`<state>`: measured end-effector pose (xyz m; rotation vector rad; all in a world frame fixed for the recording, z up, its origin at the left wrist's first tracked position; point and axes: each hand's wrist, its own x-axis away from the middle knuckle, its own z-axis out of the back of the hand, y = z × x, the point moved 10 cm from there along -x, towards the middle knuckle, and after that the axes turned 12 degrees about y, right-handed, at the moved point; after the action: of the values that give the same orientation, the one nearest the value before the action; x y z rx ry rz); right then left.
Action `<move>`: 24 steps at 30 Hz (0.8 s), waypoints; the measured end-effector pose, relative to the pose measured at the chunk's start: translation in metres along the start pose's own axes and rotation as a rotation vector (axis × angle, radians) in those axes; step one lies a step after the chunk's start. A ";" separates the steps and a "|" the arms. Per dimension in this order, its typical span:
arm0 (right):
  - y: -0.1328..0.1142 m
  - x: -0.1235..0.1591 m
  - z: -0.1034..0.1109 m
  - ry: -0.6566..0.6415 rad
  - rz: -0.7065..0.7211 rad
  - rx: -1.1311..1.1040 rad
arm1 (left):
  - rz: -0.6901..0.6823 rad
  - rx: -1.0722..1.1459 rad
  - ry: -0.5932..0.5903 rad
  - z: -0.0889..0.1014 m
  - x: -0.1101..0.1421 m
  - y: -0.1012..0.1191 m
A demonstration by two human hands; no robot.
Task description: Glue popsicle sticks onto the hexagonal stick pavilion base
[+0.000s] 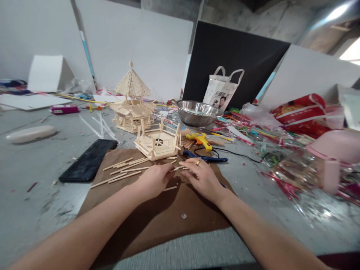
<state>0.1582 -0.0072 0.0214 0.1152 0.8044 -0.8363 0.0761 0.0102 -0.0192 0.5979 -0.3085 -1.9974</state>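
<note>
My left hand (158, 178) is over the brown mat, its thumb and fingers pinched round a short wooden stick (176, 168); the exact grip is partly hidden. Facing it, my right hand (204, 179), with a ring on one finger, has thumb and fingers apart close around the stick's other end. Several longer wooden sticks (125, 174) lie left of my hands. Just beyond them sits a hexagonal stick frame (159, 142) with short upright posts. A stick pavilion (132, 95) with a pointed roof stands behind it.
A yellow glue gun (200, 141) and blue-handled pliers (206, 158) lie beyond my right hand. A black phone (88, 161) overlaps the brown mat (157, 225). Farther back are a metal bowl (198, 114) and white bag (222, 90); clutter and a pink cup (332, 165) fill the right.
</note>
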 end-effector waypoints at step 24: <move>0.034 -0.008 0.018 0.013 -0.258 -0.190 | -0.018 0.208 -0.068 0.002 0.003 0.005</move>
<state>0.1894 0.0142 0.0326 -0.1546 0.9187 -0.9976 0.0781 0.0049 -0.0164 0.6651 -0.5589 -2.0204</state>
